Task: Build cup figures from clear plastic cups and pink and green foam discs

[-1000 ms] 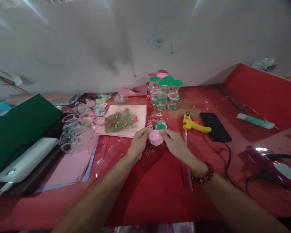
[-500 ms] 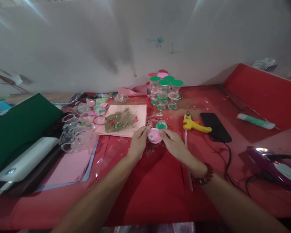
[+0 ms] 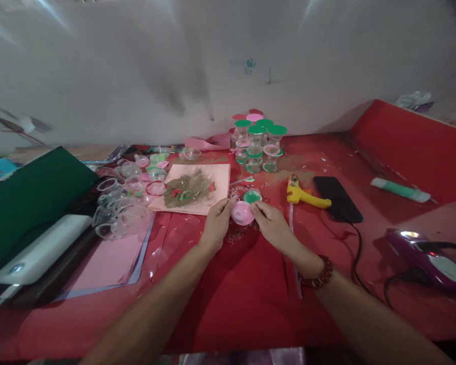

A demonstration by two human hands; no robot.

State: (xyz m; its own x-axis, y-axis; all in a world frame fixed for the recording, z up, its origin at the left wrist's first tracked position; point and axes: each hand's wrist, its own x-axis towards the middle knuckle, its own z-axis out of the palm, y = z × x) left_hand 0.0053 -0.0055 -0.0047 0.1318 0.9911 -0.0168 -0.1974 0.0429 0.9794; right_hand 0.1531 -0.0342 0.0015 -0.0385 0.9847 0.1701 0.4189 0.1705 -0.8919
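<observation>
Both hands hold one small clear cup with a pink round base [image 3: 242,213] just above the red table [image 3: 231,299]. My left hand [image 3: 217,224] pinches its left side with thumb and fingers. My right hand [image 3: 272,223] pinches its right side; a red bead bracelet sits on that wrist. A similar cup with a green base [image 3: 252,195] stands right behind the pink one. To the left lies a pink paper sheet [image 3: 220,180] carrying a heap of brownish dry stuff with red and green bits.
Finished green- and pink-lidded cups [image 3: 256,144] stand stacked at the back. Several empty clear cups [image 3: 123,205] lie at left by a white power bank [image 3: 38,256] and green board [image 3: 26,197]. Right: yellow glue gun [image 3: 304,195], black phone [image 3: 337,198], glue stick [image 3: 399,189], purple device [image 3: 427,256].
The pink-based cup has shifted slightly up and left between my fingers and turned a little. Both arms stay almost where they were.
</observation>
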